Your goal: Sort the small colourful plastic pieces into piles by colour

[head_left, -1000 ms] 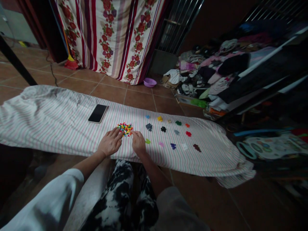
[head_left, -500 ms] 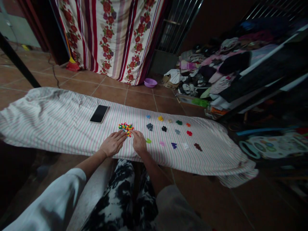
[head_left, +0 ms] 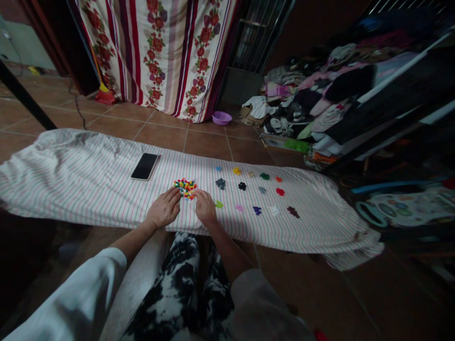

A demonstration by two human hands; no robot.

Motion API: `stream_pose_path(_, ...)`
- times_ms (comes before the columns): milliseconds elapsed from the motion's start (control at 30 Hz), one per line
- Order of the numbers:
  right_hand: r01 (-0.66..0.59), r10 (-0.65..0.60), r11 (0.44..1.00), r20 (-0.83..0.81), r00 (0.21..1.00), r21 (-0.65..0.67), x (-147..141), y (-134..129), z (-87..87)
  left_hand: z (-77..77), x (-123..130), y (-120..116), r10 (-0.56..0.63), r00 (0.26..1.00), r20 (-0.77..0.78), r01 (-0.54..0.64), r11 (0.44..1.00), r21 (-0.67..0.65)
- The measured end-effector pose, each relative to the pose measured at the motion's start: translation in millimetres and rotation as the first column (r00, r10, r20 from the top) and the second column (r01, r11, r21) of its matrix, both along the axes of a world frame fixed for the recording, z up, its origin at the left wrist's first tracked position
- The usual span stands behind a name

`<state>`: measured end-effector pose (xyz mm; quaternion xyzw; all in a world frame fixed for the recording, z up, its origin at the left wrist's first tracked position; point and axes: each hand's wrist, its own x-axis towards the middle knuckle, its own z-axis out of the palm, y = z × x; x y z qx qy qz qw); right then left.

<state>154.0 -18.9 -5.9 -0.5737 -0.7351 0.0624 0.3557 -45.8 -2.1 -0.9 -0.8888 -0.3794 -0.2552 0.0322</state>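
A mixed pile of small multicoloured pieces [head_left: 185, 186], too small to name in kind, lies on the striped cloth [head_left: 106, 189]. Flat on the cloth at the pile's near left edge rests my left hand [head_left: 164, 207], open, its fingers stretched out and holding nothing visible. At the pile's right edge is my right hand [head_left: 205, 207], its index finger stretched to the pieces and the other fingers loosely bent; I see nothing held in it. Right of it are small single-colour heaps, among them lime green [head_left: 219, 204], dark grey [head_left: 220, 183], black [head_left: 242, 186] and brown [head_left: 293, 211].
A phone [head_left: 145, 166] lies left of the pile. More heaps, such as yellow [head_left: 237, 171], red [head_left: 280, 192] and dark blue [head_left: 257, 210], sit further right. Beyond the cloth, a purple basin [head_left: 222, 118] and piled clothes [head_left: 313, 94] are on the floor.
My left hand has drawn back slightly left from the pile, showing more of the pieces. The right hand has hardly moved. The camera view has shifted a little.
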Motion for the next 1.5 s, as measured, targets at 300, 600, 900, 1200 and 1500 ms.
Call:
stream_pose_path(300, 0.013, -0.011, 0.999, 0.063, 0.998, -0.046, -1.1, -0.7, 3.5, 5.5, 3.8, 1.5, 0.151, 0.981, -0.125, -0.167, 0.978, -0.128)
stream_pose_path(600, 0.030, -0.021, 0.995, 0.088, 0.996, -0.096, -2.0, -1.5, 6.4, 13.4, 8.5, -0.3, 0.182, 0.972, -0.147, -0.206, 0.963, -0.174)
stream_pose_path(900, 0.041, -0.039, 0.999, -0.055, 0.998, 0.022, 0.5, 0.1, -2.4, 12.1, 5.7, -3.7, 0.122, 0.992, 0.044, -0.117, 0.988, -0.101)
stream_pose_path(1200, 0.061, -0.056, 0.998, -0.139, 0.989, 0.029, -1.0, -1.1, -0.9, 8.3, 5.5, -4.2, 0.114, 0.991, 0.064, -0.109, 0.991, -0.073)
stream_pose_path(1500, 0.025, -0.025, 1.000, -0.033, 0.999, -0.001, -0.4, -2.3, 2.1, 8.2, 6.9, -4.2, 0.118, 0.993, 0.017, -0.117, 0.992, -0.051)
